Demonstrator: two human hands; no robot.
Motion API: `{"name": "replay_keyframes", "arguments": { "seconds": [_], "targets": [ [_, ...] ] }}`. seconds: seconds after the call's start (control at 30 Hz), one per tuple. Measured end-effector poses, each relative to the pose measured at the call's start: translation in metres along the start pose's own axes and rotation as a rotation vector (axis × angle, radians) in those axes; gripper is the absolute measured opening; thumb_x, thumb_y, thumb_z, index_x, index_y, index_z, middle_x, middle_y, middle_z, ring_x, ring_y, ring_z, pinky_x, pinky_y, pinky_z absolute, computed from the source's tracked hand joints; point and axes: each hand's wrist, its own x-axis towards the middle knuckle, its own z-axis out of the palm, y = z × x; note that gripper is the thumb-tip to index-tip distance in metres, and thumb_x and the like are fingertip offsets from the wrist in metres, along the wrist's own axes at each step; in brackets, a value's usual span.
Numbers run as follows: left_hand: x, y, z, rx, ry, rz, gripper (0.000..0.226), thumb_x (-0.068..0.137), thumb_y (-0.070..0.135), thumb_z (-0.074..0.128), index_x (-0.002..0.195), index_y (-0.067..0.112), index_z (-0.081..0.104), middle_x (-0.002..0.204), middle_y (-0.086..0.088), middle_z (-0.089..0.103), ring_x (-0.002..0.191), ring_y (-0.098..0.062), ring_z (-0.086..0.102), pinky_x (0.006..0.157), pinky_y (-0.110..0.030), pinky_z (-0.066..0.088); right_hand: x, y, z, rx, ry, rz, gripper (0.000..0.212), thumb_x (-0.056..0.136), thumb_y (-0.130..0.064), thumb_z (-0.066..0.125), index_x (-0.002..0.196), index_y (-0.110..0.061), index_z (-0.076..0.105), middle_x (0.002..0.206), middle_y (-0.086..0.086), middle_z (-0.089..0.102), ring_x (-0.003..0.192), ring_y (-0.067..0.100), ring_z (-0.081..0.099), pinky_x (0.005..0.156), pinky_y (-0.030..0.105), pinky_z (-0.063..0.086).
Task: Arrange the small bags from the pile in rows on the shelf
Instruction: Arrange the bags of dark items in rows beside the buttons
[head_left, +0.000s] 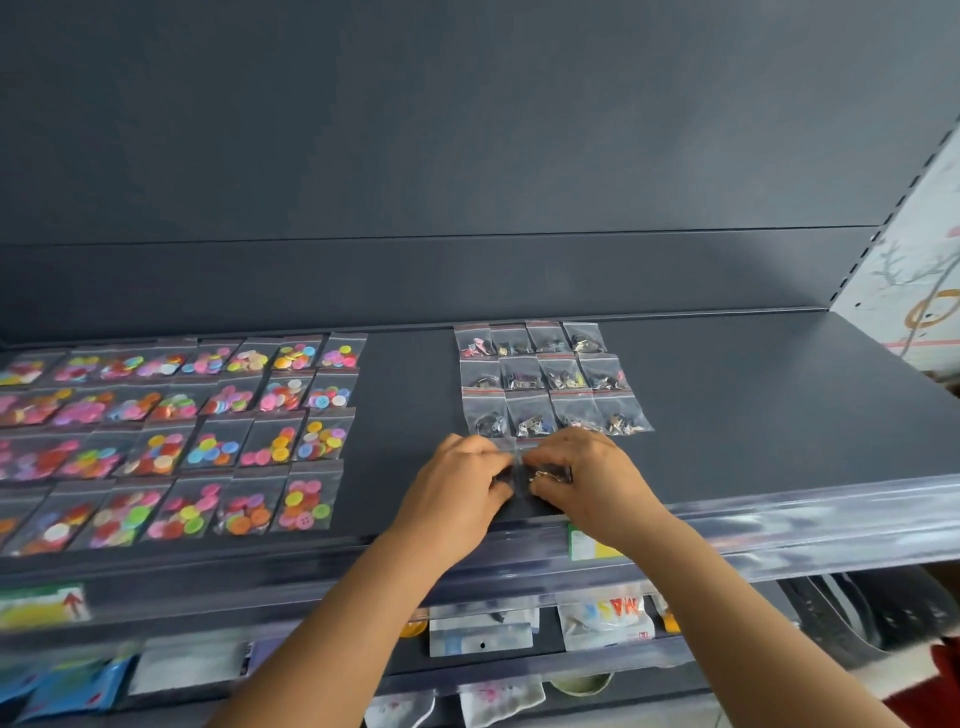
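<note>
Both hands, left hand (462, 480) and right hand (582, 478), pinching small bags (524, 470): light, slippery film, best gripped at edges.

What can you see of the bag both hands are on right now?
The small bag is clear plastic with dark and metallic bits inside; contents too blurred to identify. It lies near the front edge of the dark shelf, just in front of the three laid rows of similar bags, roughly under their left columns. The left hand and right hand pinch it from either side with curled fingers, covering most of it. Whether it rests flat on the shelf is unclear.
</note>
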Motion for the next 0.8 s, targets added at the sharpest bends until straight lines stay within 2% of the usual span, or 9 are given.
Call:
{"name": "replay_keyframes", "arguments": {
  "seconds": [0.13,0.3,0.47,0.6,0.8],
  "targets": [
    [-0.003,0.003,-0.002,0.009,-0.016,-0.019,0.039,0.094,0.025,0.055,0.132,0.02,0.054,0.131,0.007,0.05,0.12,-0.012,0.039,0.099,-0.028,0.038,0.0,-0.001,-0.005,-0.014,-0.051,-0.002,0.019,0.082,-0.021,0.065,0.1,-0.02,0.071,0.103,0.001,0.059,0.098,0.02,0.051,0.084,0.026,0.041],
    [-0.008,0.008,-0.012,0.09,0.023,-0.066,0.05,0.096,0.031,0.051,0.143,0.019,0.039,0.142,0.006,0.041,0.13,-0.012,0.033,0.105,-0.027,0.032,0.003,-0.007,-0.01,-0.062,-0.072,-0.018,0.04,0.086,-0.03,0.063,0.125,-0.022,0.058,0.126,-0.004,0.053,0.117,0.019,0.044,0.093,0.025,0.037],
    [-0.02,0.002,-0.026,0.219,0.103,-0.196,0.06,0.097,0.038,0.046,0.15,0.024,0.021,0.154,0.005,0.025,0.142,-0.013,0.02,0.114,-0.029,0.019,0.013,-0.027,-0.006,-0.155,-0.055,-0.168,0.057,0.09,-0.04,0.056,0.141,-0.021,0.039,0.142,-0.004,0.041,0.129,0.02,0.036,0.108,0.03,0.028],
    [-0.042,-0.014,-0.04,0.241,0.163,-0.319,0.062,0.097,0.04,0.044,0.15,0.026,0.016,0.156,0.005,0.019,0.143,-0.014,0.015,0.115,-0.03,0.017,0.023,-0.053,0.008,-0.161,-0.085,-0.262,0.065,0.091,-0.046,0.05,0.147,-0.025,0.024,0.151,-0.007,0.028,0.14,0.016,0.023,0.114,0.032,0.021],
    [-0.093,-0.066,-0.068,0.246,0.26,-0.509,0.063,0.097,0.042,0.044,0.15,0.029,0.013,0.155,0.009,0.019,0.142,-0.014,0.016,0.115,-0.03,0.017,0.042,-0.122,0.044,-0.132,-0.161,-0.432,0.065,0.093,-0.046,0.048,0.148,-0.026,0.021,0.153,-0.007,0.024,0.143,0.015,0.017,0.116,0.032,0.014]
  ]
}}
